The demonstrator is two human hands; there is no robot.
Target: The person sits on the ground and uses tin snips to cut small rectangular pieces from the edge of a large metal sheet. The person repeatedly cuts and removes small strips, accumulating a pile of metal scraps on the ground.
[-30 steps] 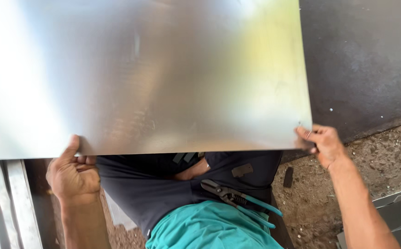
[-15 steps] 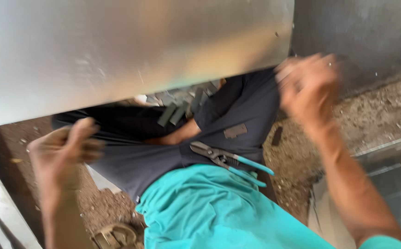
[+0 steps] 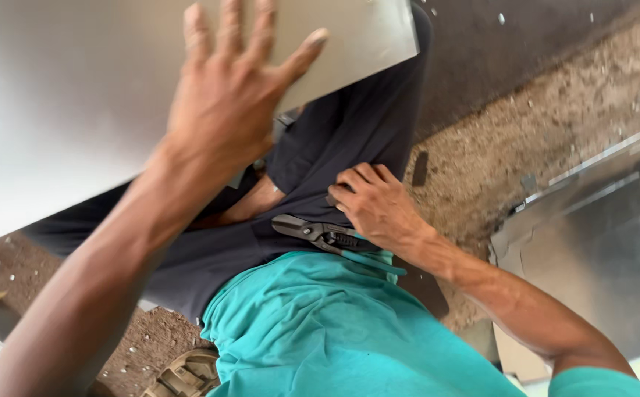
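Observation:
A large shiny metal sheet (image 3: 62, 110) fills the upper left and leans over my lap. My left hand (image 3: 232, 95) lies flat against it with the fingers spread, gripping nothing. My right hand (image 3: 375, 206) rests on my dark trousers (image 3: 349, 125), its fingers bent at a small pocket patch. Just below that hand, metal snips with teal handles (image 3: 327, 235) stick out at my waist over the teal shirt (image 3: 320, 331). The right hand is beside the snips and holds nothing that I can see.
Gritty dirt ground (image 3: 526, 125) lies to the right. Another grey metal sheet (image 3: 599, 242) lies flat at the right edge. A dark wall or panel (image 3: 496, 51) stands behind. A sandalled foot (image 3: 187, 371) shows at the bottom.
Both hands have let go of the sheet's lower edge. The left hand rose and now lies flat on the sheet. The right hand dropped to the trousers near the snips.

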